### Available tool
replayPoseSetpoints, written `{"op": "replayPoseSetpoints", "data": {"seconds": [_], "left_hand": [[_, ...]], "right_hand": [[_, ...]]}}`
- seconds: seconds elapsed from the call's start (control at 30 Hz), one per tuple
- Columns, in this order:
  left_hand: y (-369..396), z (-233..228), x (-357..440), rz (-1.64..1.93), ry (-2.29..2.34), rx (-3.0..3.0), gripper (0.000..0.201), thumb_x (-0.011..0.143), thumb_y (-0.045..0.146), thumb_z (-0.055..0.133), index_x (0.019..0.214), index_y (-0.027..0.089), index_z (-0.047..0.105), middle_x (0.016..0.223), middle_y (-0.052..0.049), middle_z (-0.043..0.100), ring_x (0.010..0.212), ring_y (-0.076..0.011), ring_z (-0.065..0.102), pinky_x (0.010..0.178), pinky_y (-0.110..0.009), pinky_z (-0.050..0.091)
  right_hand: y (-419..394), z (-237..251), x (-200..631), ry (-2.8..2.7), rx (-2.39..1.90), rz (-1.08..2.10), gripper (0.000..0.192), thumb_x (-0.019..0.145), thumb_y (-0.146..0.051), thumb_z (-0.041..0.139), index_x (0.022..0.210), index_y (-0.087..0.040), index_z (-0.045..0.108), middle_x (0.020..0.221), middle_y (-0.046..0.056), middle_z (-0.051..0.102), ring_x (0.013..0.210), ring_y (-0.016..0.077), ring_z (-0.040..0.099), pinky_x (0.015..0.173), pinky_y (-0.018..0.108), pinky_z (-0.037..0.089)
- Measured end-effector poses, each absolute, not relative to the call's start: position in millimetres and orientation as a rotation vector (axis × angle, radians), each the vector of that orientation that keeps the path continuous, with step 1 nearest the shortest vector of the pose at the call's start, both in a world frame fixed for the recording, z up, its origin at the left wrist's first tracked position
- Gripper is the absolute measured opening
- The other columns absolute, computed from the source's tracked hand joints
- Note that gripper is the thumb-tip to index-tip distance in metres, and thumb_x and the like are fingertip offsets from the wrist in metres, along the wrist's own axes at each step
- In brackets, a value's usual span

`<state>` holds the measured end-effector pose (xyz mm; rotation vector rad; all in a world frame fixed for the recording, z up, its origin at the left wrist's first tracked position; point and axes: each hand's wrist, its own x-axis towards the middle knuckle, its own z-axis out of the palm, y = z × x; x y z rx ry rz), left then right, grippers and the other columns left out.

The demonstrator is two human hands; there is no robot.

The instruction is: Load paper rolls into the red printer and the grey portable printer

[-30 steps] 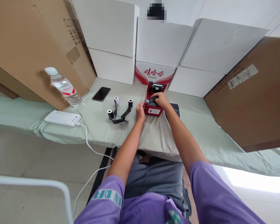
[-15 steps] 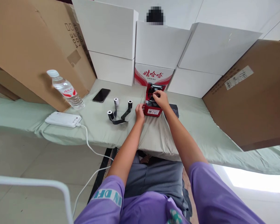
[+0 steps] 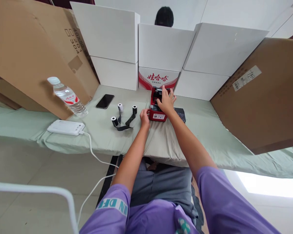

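A small red machine with an open black top, which looks like a label printer, stands on the cloth-covered table in front of me. My left hand holds its left side, the fingers bent against the casing. Over the open top lies my right hand, fingers spread and thumb apart; it hides much of the inside. To the left are several small rolls, among them a white-topped roll and a black roll, with dark ribbon trailing between them. A flat black part lies right of the machine.
A phone, a water bottle and a white power bank with a cable are on the left. White boxes line the back; cardboard boxes stand at both sides. A person's head shows behind.
My right hand has gone from a pinch over the machine's top to spread fingers, reaching slightly farther back. My left hand stays at the machine's side. The view has shifted slightly.
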<state>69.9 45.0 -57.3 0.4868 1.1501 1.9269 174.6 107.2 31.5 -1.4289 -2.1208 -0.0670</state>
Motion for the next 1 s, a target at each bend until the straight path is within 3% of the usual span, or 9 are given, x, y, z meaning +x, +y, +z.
{"op": "replayPoseSetpoints", "data": {"seconds": [0.2, 0.43, 0.6, 0.77, 0.87, 1.0], "left_hand": [[44, -56, 70, 1.93, 1.155, 0.485, 0.019, 0.088, 0.024, 0.05, 0.079, 0.019, 0.066, 0.089, -0.005, 0.072, 0.087, -0.017, 0.068, 0.073, -0.025, 0.044], [44, -55, 70, 1.917, 1.184, 0.516, 0.019, 0.09, 0.024, 0.051, 0.08, 0.019, 0.066, 0.092, -0.005, 0.072, 0.089, -0.0169, 0.068, 0.073, -0.025, 0.045], [42, -54, 71, 1.924, 1.237, 0.587, 0.016, 0.091, 0.026, 0.054, 0.081, 0.02, 0.065, 0.089, -0.004, 0.07, 0.089, -0.0176, 0.066, 0.074, -0.025, 0.046], [35, -44, 74, 2.013, 1.308, 0.731, 0.002, 0.085, 0.02, 0.064, 0.085, 0.021, 0.065, 0.096, -0.003, 0.067, 0.096, -0.0179, 0.062, 0.091, -0.027, 0.048], [37, -31, 72, 2.047, 1.381, 0.981, 0.013, 0.079, 0.014, 0.069, 0.088, 0.023, 0.071, 0.103, -0.005, 0.067, 0.101, -0.0208, 0.06, 0.097, -0.03, 0.047], [54, -7, 59, 1.826, 1.568, 1.443, 0.024, 0.071, 0.006, 0.071, 0.082, 0.026, 0.075, 0.086, -0.004, 0.064, 0.091, -0.026, 0.059, 0.099, -0.039, 0.046]], "right_hand": [[104, 35, 174, -2.119, -1.421, -0.102, 0.063, 0.099, -0.03, 0.037, 0.159, -0.014, 0.047, 0.167, 0.016, 0.046, 0.152, 0.036, 0.036, 0.124, 0.07, 0.02], [79, 37, 185, -2.137, -1.411, -0.164, 0.057, 0.098, -0.02, 0.036, 0.149, -0.019, 0.06, 0.161, 0.012, 0.055, 0.149, 0.0341, 0.041, 0.123, 0.067, 0.022], [71, 39, 196, -2.196, -1.382, -0.123, 0.057, 0.096, -0.017, 0.037, 0.147, -0.021, 0.063, 0.16, 0.01, 0.057, 0.15, 0.0347, 0.041, 0.121, 0.07, 0.022], [78, 45, 198, -2.21, -1.295, -0.058, 0.054, 0.092, -0.013, 0.041, 0.137, -0.022, 0.071, 0.153, 0.011, 0.064, 0.153, 0.0375, 0.042, 0.122, 0.078, 0.016], [80, 46, 203, -2.242, -1.236, -0.025, 0.057, 0.089, -0.008, 0.042, 0.135, -0.023, 0.071, 0.151, 0.011, 0.065, 0.155, 0.0378, 0.041, 0.121, 0.084, 0.01], [80, 43, 211, -2.28, -1.22, 0.035, 0.06, 0.087, -0.006, 0.041, 0.136, -0.022, 0.07, 0.152, 0.011, 0.064, 0.157, 0.0366, 0.041, 0.121, 0.086, 0.005]]}}
